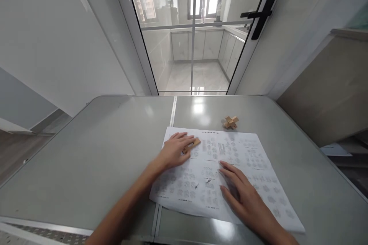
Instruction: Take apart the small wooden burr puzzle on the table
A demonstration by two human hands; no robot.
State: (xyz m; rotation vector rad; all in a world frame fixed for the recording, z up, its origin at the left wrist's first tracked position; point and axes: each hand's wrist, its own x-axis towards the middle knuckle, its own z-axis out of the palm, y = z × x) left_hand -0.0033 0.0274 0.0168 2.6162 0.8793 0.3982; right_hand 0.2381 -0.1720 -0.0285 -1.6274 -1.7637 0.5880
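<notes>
A large white sheet (241, 149) printed with small diagrams and lines of text lies on the table. On its upper left part, my left hand (176, 151) has its fingers and thumb around a flat wooden piece (196, 142). That piece has an opening in it, and its left part is hidden under my fingers. My right hand (241, 191) rests on the right half of the sheet, fingers apart and holding nothing. Beyond the sheet's top edge sits a small interlocked wooden puzzle (230, 122), shaped like a cross and apart from both hands.
The grey-green folding table (94, 153) has a metal seam running down its middle. A glazed door (192, 46) with a black handle (261, 15) stands behind its far edge. Brown panelling (324, 92) is at the right.
</notes>
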